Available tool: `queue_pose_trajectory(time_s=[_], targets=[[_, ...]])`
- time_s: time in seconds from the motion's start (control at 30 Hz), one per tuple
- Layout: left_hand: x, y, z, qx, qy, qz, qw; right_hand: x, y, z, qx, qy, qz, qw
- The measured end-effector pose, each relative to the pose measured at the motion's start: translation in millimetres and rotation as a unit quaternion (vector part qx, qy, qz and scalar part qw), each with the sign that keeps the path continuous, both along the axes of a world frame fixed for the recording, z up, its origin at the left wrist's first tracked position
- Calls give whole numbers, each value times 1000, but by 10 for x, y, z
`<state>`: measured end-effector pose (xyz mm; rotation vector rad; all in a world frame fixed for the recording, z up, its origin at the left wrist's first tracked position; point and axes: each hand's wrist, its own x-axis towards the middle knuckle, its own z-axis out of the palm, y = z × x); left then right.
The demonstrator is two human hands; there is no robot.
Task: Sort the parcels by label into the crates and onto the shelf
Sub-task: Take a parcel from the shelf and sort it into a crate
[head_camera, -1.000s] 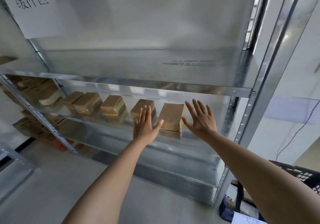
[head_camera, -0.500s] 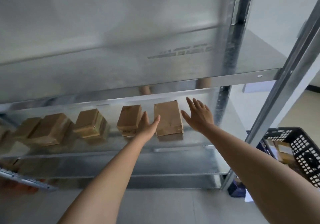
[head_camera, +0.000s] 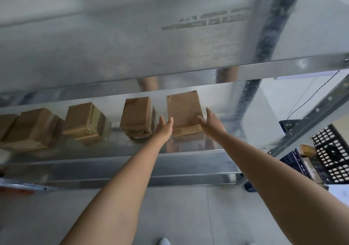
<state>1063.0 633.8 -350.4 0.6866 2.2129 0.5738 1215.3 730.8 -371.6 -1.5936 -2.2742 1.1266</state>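
Along the metal shelf (head_camera: 117,150) a row of brown parcels is lying, blurred at the far left, with two stacks further in, then a taller stack (head_camera: 137,115) just left of the hands. The left hand (head_camera: 164,128) is reaching up between that stack and the rightmost parcel (head_camera: 184,112), fingers straight and loosely together, thumb apart, gripping nothing; its fingertips are sitting at the parcel's left edge, though whether they are touching it is hard to tell through the blur. The parcel is lying flat on the shelf, its long axis running away from the person toward the back, its short near face turned to the hands. The right hand (head_camera: 212,124) is flanking the parcel's right side, also wide and relaxed, fingers straight, near the edge but seemingly just apart. So the parcel is sitting squarely between both palms, straight ahead and above, with the two hands about equally near. It looks already placed; any squaring push would be going along that long axis. Further right, past the shelf's upright post, a black crate (head_camera: 332,150) is standing low down, well apart from the hands.
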Motion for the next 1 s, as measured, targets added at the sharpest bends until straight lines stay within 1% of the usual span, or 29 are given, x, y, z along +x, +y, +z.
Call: queue_pose_trajectory(time_s=[0.1,0.2,0.47,0.63,0.83,1.0], targets=[[4,-22,-75,-13,-13,-5,1000,-90,-3,-107,-61,42,-38,997],[4,-5,-114,-6,-24,-12,1000,-131,23,-174,-94,72,-62,991],[-56,109,-245,18,-29,-3,999,-157,168,-296,-129,139,-109,976],[-159,175,-330,50,-37,33,998,-223,268,-365,-140,166,-117,969],[-249,270,-381,80,-56,57,994,-319,364,-464,-156,184,-131,962],[-266,297,-445,114,-93,76,986,-352,377,-525,-169,208,-128,955]])
